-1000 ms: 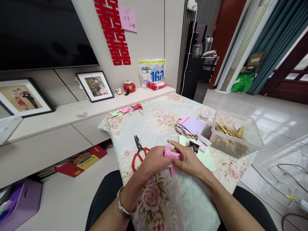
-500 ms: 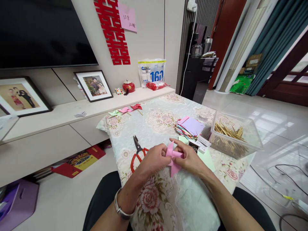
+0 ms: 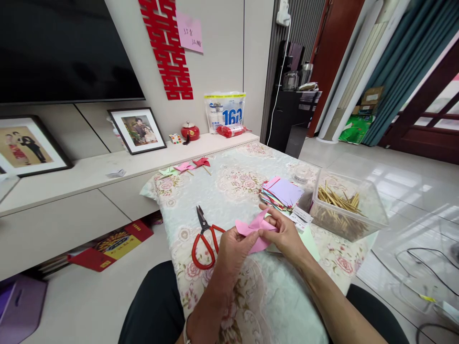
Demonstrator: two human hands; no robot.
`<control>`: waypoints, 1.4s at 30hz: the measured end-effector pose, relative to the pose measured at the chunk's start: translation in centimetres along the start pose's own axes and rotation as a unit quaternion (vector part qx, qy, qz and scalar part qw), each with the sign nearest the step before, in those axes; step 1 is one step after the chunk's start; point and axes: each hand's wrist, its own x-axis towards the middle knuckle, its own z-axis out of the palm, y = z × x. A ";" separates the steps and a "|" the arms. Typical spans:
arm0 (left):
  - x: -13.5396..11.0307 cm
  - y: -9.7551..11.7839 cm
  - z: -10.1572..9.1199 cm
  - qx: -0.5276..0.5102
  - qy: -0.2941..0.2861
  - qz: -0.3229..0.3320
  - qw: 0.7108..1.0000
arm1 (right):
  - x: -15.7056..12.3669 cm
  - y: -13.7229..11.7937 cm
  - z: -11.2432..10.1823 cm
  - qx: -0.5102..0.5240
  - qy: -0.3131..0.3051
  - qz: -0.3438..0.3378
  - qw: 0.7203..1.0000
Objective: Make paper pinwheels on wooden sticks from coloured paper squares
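Note:
Between both hands, above the near part of the table, is a pink paper pinwheel (image 3: 257,223) with folded blades. My left hand (image 3: 234,246) pinches its left side, thumb near the centre. My right hand (image 3: 281,230) grips the right side, with the thumb near the middle and a finger behind the upper blade. Whether a pin sits at the centre, I cannot make out. Red-handled scissors (image 3: 203,239) lie slightly open just left of my left hand. Past my right hand is a stack of coloured paper squares (image 3: 283,192), and green paper (image 3: 311,242) lies partly under my right wrist.
A clear plastic box (image 3: 349,224) of thin wooden sticks (image 3: 339,199) stands on the right of the flowered tablecloth (image 3: 236,179). Finished pinwheels on sticks, green, pink (image 3: 184,166) and red (image 3: 201,163), lie at the far left edge. A tape roll (image 3: 301,173) sits behind the paper.
The pinwheel has been turned and tilted, with its blades opening differently to view. My left hand has shifted lower and rotated, uncovering more of the scissors' handles.

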 end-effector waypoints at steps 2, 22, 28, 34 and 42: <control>-0.1 0.1 0.0 0.024 0.025 0.008 0.999 | 0.0 0.0 -0.1 -0.016 0.000 0.001 1.000; -0.4 -1.0 -0.7 -0.095 0.014 -0.030 0.995 | -1.3 -2.4 -3.7 -0.205 -0.142 -0.107 0.962; -0.6 -0.5 -1.1 -0.088 -0.028 -0.021 0.995 | -1.4 -2.4 -3.6 -0.272 -0.189 -0.121 0.936; -0.4 -0.9 -1.2 -0.082 -0.027 -0.027 0.996 | -1.3 -1.8 -3.1 -0.280 -0.193 -0.149 0.928; -0.1 -1.7 -1.3 -0.018 0.007 -0.014 1.000 | -1.2 -1.8 -2.6 -0.337 -0.187 -0.165 0.908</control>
